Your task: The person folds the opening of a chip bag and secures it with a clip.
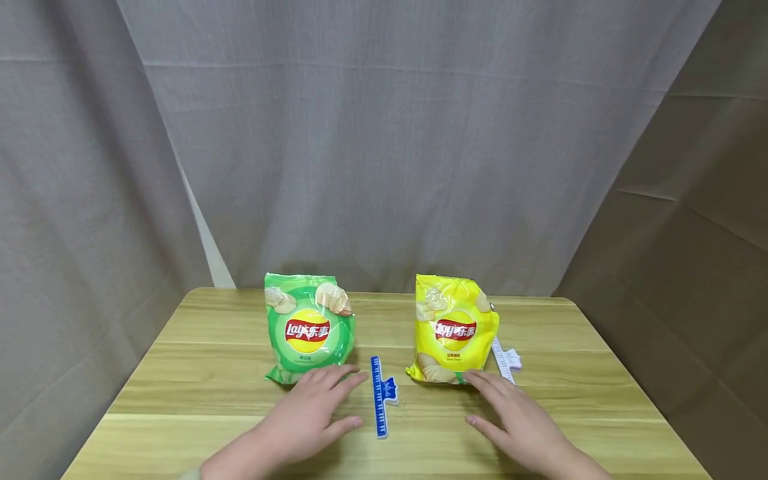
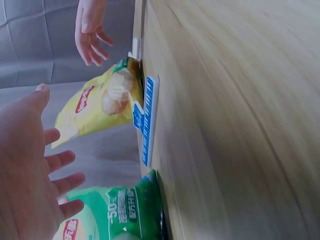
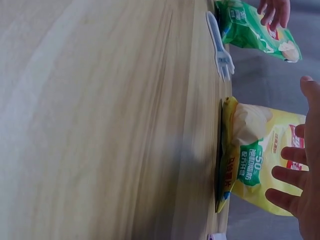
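A green chip bag (image 1: 309,327) stands on the table at left, and a yellow chip bag (image 1: 456,327) stands to its right. My left hand (image 1: 309,413) is just in front of the green bag's lower edge, fingers spread and nothing held. Before the yellow bag's lower right corner is my right hand (image 1: 519,420), its fingers extended and holding nothing. Between the bags lies a blue bag clip (image 1: 380,398) with white markings. A white bag clip (image 1: 506,360) lies right of the yellow bag, partly hidden behind it. In both wrist views the palms face inward.
The wooden table (image 1: 198,373) ends at a back edge just behind the bags. Grey curtain (image 1: 396,153) hangs behind it and along the left, and a darker cloth (image 1: 678,253) hangs on the right.
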`<state>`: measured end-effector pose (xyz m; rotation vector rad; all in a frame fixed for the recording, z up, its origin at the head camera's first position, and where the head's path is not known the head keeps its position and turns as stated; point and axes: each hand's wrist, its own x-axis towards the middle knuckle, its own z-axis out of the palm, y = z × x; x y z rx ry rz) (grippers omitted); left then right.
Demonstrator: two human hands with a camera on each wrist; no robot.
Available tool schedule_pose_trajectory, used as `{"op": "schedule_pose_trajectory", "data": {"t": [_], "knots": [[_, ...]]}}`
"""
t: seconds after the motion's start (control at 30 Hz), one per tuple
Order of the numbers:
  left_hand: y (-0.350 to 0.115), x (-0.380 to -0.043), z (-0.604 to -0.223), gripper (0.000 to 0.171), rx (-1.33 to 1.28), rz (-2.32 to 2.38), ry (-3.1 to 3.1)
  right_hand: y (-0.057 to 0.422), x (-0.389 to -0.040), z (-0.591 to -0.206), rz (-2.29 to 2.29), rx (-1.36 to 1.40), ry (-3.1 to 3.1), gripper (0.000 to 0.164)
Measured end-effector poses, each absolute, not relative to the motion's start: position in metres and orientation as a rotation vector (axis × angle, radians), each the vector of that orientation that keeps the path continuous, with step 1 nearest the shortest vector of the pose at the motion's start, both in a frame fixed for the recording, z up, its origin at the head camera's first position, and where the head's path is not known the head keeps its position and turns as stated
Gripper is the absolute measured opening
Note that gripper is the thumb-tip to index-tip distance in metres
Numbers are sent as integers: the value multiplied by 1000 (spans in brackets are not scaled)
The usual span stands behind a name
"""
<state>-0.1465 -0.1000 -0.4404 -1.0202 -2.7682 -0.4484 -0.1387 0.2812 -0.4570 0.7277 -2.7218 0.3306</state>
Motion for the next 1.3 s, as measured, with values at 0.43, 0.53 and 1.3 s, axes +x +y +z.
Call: {"op": "schedule_pose_trajectory", "data": {"t": [0.43,0.53,1.3], "knots": [[-77,-153,-436,67,-973,-519,-2728,286,-142,-454,410,608,-2727,51],[-73,-155,-434,67,-955,-525,-2723,286,-143,-453,422,572,-2724,49],[-40,-168,-414,65,-816,-700,-2743,283,-159,-447,1022,266,-2764,37]]}}
